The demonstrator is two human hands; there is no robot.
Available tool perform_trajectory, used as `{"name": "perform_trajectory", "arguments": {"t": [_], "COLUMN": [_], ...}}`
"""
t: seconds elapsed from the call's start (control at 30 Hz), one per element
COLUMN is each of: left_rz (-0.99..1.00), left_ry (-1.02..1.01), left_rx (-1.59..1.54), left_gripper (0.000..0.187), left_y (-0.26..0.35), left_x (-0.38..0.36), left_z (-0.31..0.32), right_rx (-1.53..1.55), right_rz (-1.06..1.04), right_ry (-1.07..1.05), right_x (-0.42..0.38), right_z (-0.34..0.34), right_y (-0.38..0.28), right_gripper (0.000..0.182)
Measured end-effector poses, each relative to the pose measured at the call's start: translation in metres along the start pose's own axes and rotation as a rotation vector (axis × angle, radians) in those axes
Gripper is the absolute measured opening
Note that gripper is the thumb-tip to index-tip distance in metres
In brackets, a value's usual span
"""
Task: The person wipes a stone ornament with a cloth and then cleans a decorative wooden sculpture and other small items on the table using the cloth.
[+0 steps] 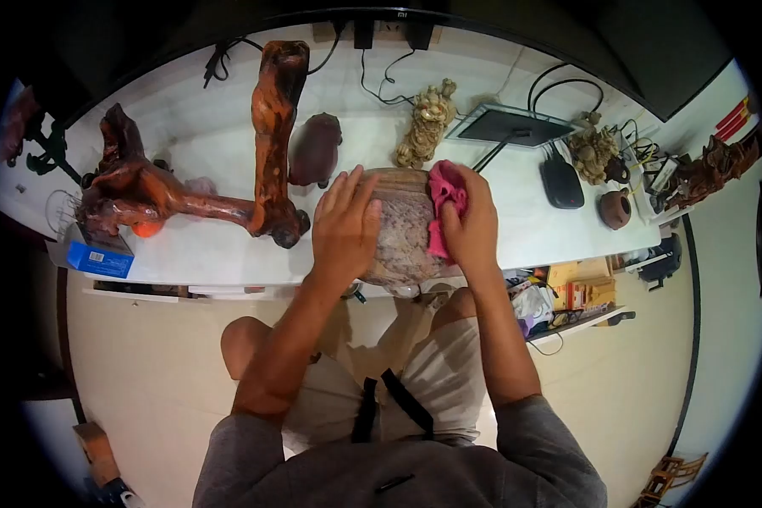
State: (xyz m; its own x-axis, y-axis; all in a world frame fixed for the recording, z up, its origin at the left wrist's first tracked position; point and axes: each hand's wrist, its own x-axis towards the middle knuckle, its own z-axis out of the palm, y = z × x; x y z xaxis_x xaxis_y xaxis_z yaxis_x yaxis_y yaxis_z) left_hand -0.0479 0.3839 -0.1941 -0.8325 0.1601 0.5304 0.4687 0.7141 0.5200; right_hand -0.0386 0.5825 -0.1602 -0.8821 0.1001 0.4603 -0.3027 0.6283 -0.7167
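A rounded, mottled brown-grey stone [402, 229] stands at the front edge of the white cabinet top, close before me. Along its left side lies my left hand [345, 224], fingers stretched out flat against the surface. My right hand [472, 220] grips a crumpled pink cloth [447, 190] and presses it to the stone's right side. The stone's base is partly hidden. Just beyond my left hand sits a dark reddish-brown rounded piece [316, 150]. Behind the stone stands a carved beige figurine [427, 123].
A large glossy wooden root carving [271, 152] rises on the left, near a blue box [100, 256]. To the right are a black router [560, 179], a glass-topped stand [516, 127] and a small brown teapot [615, 209]. An open, filled drawer [567, 309] juts out below; cables run behind.
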Motion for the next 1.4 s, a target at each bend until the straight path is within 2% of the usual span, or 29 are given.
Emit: {"name": "perform_trajectory", "arguments": {"t": [0.07, 0.1, 0.17, 0.27, 0.37, 0.47, 0.6, 0.7, 0.77, 0.83, 0.9, 0.97, 1.07, 1.2, 1.3, 1.4], "left_rz": [-0.029, -0.042, -0.045, -0.041, -0.046, -0.074, -0.082, -0.099, -0.07, -0.037, -0.013, 0.004, 0.021, 0.045, 0.078, 0.107], "left_ry": [-0.027, -0.04, -0.019, -0.023, -0.029, -0.035, -0.018, -0.043, -0.052, -0.055, -0.066, -0.055, -0.03, -0.027, -0.039, -0.007], "left_rx": [-0.001, 0.0, -0.031, -0.047, -0.071, -0.1, -0.097, -0.119, -0.153, -0.189, -0.226, -0.223, -0.209, -0.125, -0.034, -0.102], "left_gripper": [0.041, 0.041, 0.042, 0.042, 0.042, 0.041, 0.041, 0.044, 0.045, 0.046, 0.046, 0.046, 0.045, 0.045, 0.042, 0.035], "left_y": [-0.001, -0.002, -0.003, -0.004, -0.005, -0.004, -0.004, -0.001, -0.004, -0.007, -0.008, -0.01, -0.009, -0.003, 0.002, 0.007], "left_x": [0.001, 0.002, 0.001, 0.0, 0.002, 0.001, 0.001, 0.0, -0.003, -0.003, -0.006, -0.01, -0.012, -0.016, -0.018, -0.024], "left_z": [0.001, 0.001, 0.002, 0.002, 0.0, -0.001, 0.001, -0.004, -0.005, -0.007, -0.011, -0.011, -0.011, -0.015, -0.018, -0.025], "right_rx": [-0.046, -0.189, -0.14, -0.096, -0.065, -0.074, 0.031, 0.042, -0.1, -0.154, -0.148, -0.128, -0.091, -0.026, 0.066, 0.213], "right_rz": [-0.005, -0.127, -0.299, -0.197, -0.026, 0.015, -0.316, -0.194, -0.097, 0.01, 0.014, 0.021, -0.057, -0.112, -0.221, -0.235], "right_ry": [-0.007, -0.026, -0.045, -0.196, -0.127, -0.049, -0.14, -0.09, 0.108, 0.212, 0.208, 0.198, 0.303, 0.434, 0.348, 0.145], "right_x": [0.005, 0.003, -0.004, -0.004, 0.016, 0.012, -0.013, -0.011, -0.006, -0.004, -0.004, -0.002, -0.001, 0.0, -0.004, -0.013], "right_z": [0.015, 0.023, 0.039, 0.019, 0.002, 0.004, -0.008, -0.032, -0.043, -0.046, -0.046, -0.043, -0.041, -0.045, -0.036, -0.009], "right_y": [-0.01, -0.02, -0.037, -0.029, 0.01, 0.008, 0.004, 0.039, 0.073, 0.093, 0.1, 0.098, 0.091, 0.046, 0.011, -0.017], "right_gripper": [0.04, 0.04, 0.039, 0.038, 0.036, 0.033, 0.032, 0.033, 0.033, 0.031, 0.031, 0.031, 0.032, 0.036, 0.037, 0.038]}}
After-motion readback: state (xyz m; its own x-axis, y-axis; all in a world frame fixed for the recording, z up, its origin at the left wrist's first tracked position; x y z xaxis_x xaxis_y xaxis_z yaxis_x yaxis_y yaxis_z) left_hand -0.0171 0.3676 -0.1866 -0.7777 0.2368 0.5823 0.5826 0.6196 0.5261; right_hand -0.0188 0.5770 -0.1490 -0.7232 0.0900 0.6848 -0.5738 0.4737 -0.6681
